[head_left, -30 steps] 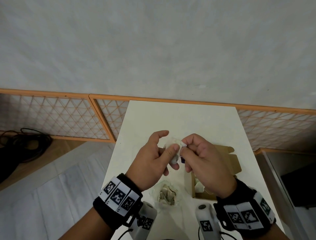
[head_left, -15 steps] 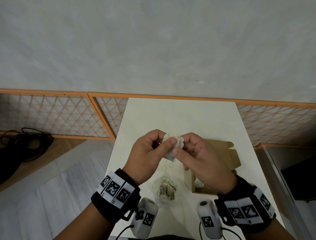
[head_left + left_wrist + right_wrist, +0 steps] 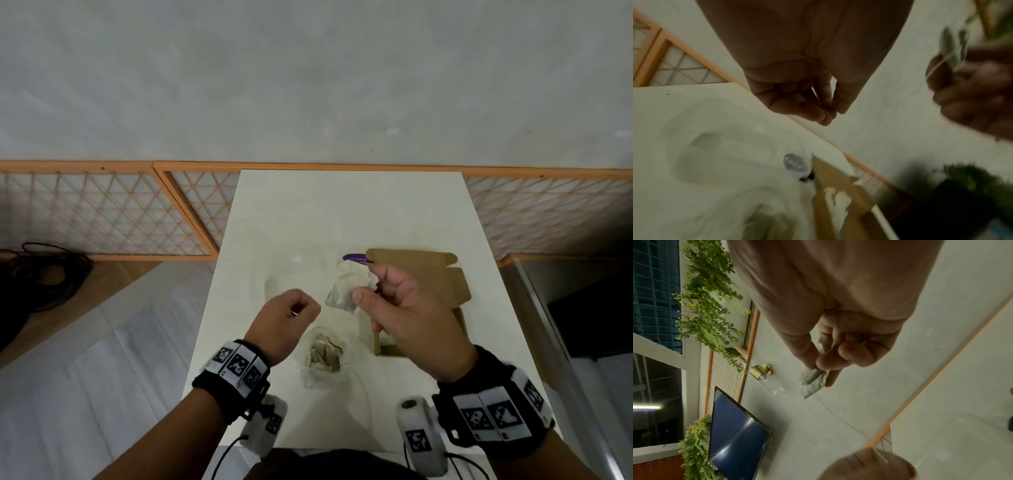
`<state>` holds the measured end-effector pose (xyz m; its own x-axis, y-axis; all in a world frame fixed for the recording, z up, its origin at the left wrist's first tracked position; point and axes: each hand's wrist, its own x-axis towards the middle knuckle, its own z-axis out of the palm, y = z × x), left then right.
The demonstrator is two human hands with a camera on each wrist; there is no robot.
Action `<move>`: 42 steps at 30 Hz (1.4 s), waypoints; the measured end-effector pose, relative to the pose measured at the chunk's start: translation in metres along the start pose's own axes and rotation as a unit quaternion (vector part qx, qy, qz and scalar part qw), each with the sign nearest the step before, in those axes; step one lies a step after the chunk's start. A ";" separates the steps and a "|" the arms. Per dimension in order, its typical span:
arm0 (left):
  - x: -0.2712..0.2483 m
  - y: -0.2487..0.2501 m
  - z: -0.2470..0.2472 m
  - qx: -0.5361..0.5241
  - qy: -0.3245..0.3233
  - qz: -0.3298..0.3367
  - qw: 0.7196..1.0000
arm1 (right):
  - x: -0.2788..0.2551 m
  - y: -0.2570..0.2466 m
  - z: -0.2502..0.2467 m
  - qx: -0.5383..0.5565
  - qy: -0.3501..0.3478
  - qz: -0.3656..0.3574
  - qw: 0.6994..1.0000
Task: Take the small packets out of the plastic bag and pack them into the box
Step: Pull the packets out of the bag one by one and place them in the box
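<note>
The hands part above the table point(image 3: 342, 212): half a second ago both pinched one packet point(image 3: 346, 287) together, and now the right hand point(image 3: 407, 308) alone pinches it between thumb and fingers, raised beside the box point(image 3: 428, 274). A purple tag point(image 3: 356, 257) shows at the packet's top. The left hand point(image 3: 287, 315) has drawn away to the left, its fingers curled in; the right wrist view shows a thin thread point(image 3: 838, 417) running from the packet toward it, though whether it pinches that thread cannot be told. The packet looks freed and ready to go into the box. The bag point(image 3: 323, 356) lies on the table between the wrists, open, with more packets bunched inside. The box stands open just right of it, with at least one white packet already in it.
</note>
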<state>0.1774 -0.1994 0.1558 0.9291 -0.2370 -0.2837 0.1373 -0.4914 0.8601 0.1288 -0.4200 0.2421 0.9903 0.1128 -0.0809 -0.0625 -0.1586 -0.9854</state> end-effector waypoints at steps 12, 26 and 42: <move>0.001 -0.013 0.062 0.122 -0.142 -0.013 0.982 | -0.018 0.019 -0.024 0.023 0.065 0.095 0.993; 0.035 -0.071 0.105 0.442 -0.118 -0.020 0.889 | -0.027 0.022 -0.042 0.025 0.092 0.104 0.990; 0.008 -0.002 0.036 -0.018 -0.072 -0.051 0.996 | -0.012 0.022 -0.039 0.040 0.085 0.103 0.990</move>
<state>0.1721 -0.2300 0.1364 0.8512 -0.3064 -0.4262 0.2435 -0.4889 0.8377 0.1207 -0.4635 0.2276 0.9615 -0.0810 -0.2627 -0.2691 -0.0828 -0.9595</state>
